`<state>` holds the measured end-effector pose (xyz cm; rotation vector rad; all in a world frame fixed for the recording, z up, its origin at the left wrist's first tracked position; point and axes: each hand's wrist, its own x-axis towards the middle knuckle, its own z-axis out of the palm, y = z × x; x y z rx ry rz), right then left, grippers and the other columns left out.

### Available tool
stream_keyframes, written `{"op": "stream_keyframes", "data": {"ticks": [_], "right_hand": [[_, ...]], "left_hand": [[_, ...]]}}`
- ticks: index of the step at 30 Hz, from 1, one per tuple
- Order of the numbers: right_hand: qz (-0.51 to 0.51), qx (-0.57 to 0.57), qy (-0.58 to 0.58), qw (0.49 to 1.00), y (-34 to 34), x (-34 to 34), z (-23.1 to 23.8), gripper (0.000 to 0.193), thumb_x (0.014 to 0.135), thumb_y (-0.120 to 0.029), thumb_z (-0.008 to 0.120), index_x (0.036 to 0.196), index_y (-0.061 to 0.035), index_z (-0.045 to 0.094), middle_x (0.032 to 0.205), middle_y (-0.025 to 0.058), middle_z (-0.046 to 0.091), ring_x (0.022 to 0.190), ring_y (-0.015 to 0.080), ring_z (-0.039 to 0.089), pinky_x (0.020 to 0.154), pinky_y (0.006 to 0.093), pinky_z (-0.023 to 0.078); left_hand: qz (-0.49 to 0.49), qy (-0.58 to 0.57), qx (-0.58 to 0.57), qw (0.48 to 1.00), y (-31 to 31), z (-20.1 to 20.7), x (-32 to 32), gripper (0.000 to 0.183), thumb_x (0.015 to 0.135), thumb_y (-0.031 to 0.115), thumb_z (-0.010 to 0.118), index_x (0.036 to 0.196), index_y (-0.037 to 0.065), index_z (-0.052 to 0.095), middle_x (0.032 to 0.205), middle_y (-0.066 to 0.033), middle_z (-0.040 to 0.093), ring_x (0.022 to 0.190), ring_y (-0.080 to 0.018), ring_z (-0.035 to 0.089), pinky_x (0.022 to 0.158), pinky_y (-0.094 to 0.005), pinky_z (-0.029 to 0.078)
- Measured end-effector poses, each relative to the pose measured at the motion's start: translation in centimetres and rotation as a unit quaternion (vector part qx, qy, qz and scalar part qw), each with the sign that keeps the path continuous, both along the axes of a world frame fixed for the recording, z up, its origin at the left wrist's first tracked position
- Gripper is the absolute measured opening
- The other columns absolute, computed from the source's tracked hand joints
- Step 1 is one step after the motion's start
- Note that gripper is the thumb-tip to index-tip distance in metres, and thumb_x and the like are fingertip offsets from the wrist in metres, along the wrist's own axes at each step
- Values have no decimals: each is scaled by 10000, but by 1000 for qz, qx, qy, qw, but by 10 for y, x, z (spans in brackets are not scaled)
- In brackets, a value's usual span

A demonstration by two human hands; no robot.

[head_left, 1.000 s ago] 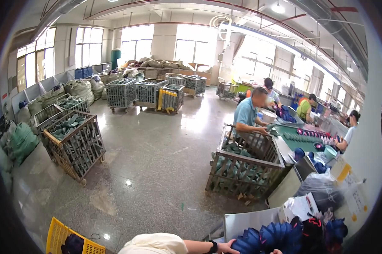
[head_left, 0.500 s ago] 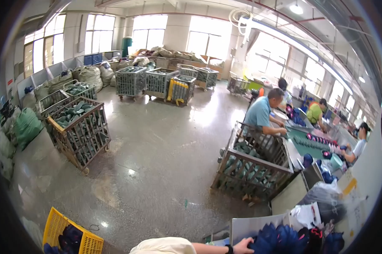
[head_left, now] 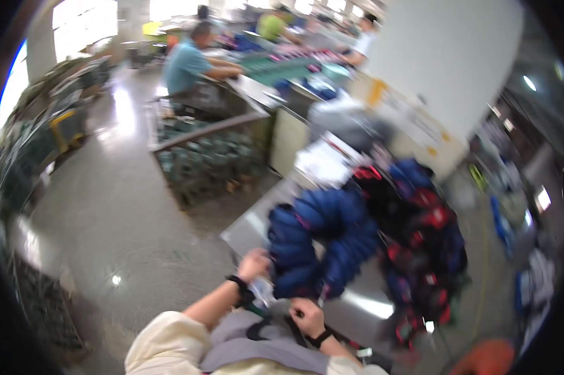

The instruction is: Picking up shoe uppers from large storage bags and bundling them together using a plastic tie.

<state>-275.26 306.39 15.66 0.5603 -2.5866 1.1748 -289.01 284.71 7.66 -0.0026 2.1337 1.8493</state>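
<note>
A curved row of navy-blue shoe uppers (head_left: 347, 209), nested together, lies on the metal-topped table (head_left: 244, 234) in front of me. My left hand (head_left: 254, 265), with a dark band at the wrist, is at the left side of this row. Its fingertips are blurred and partly hidden against the uppers. Just below the row's near end is my right hand (head_left: 307, 317), also banded, with fingers curled in; a small dark spot shows at them, too unclear to name. Beside the row on the right lies a heap of black, red and blue uppers (head_left: 419, 244).
White sheets (head_left: 326, 159) and a grey plastic bag (head_left: 344, 122) are at the table's far end. Beyond stands a slatted cart (head_left: 213, 165) of greenish pieces, with a person in a blue shirt (head_left: 185, 65) behind it. A white pillar (head_left: 444, 56) rises at the far right.
My view has swung right and down towards the table. Both hands now show by the navy uppers, where only one hand was visible at them earlier. The yellow crate has left the view.
</note>
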Motion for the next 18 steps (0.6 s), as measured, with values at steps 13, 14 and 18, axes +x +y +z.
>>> {"op": "stream_keyframes", "data": {"ticks": [13, 14, 18], "right_hand": [[-384, -95, -53, 917, 69, -12, -41, 641, 611, -161, 717, 1154, -13, 409, 1078, 171, 469, 991, 328, 484, 825, 369, 416], [-403, -131, -43, 905, 65, -17, -36, 654, 609, -173, 718, 1163, -21, 406, 1074, 174, 476, 987, 333, 487, 830, 372, 414], [-432, -5, -44, 901, 90, -19, -46, 515, 621, -174, 692, 1064, -34, 469, 970, 160, 547, 929, 328, 529, 756, 374, 442]], "left_hand": [[-13, 162, -141, 977, 56, 74, 53, 499, 636, 202, 728, 1015, 0, 475, 878, -219, 587, 836, -363, 577, 743, -383, 453], [-15, 168, -111, 979, 43, 67, 42, 470, 593, 166, 756, 957, -14, 519, 854, -156, 600, 820, -270, 593, 746, -334, 457], [56, 200, -152, 966, 1, 93, -1, 420, 577, 152, 746, 882, -16, 511, 774, -205, 590, 730, -360, 583, 659, -370, 463]]}}
